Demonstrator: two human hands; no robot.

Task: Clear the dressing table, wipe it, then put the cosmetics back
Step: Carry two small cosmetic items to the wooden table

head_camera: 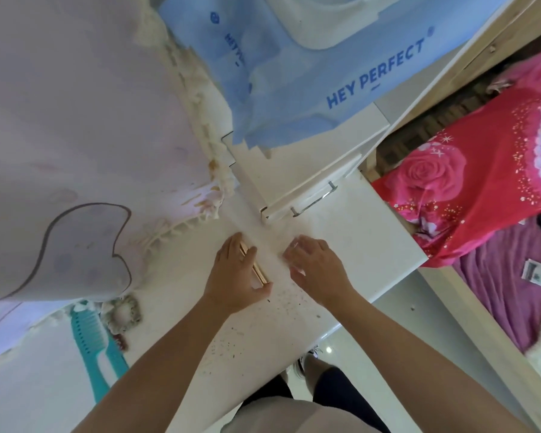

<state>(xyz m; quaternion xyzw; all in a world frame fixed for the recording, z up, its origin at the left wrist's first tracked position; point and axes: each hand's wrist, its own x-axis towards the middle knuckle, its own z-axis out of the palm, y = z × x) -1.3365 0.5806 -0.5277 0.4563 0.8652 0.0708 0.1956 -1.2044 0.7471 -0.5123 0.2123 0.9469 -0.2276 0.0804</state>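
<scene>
My left hand (236, 273) is closed around a slim gold cosmetic tube (258, 271) that lies on the white dressing table top (356, 245); the tube's ends stick out past my fingers. My right hand (316, 264) rests just to the right, fingers curled over something small and clear that is mostly hidden, so I cannot tell what it is. Dark specks are scattered on the table in front of both hands.
A white drawer unit with a metal handle (313, 198) stands behind the hands, with a blue "HEY PERFECT" bag (325, 79) on top. A pale fringed cloth (75, 135) covers the left. A teal comb (97, 345) and a scrunchie (122, 314) lie at left. A bed with a pink floral cloth (469, 170) is at right.
</scene>
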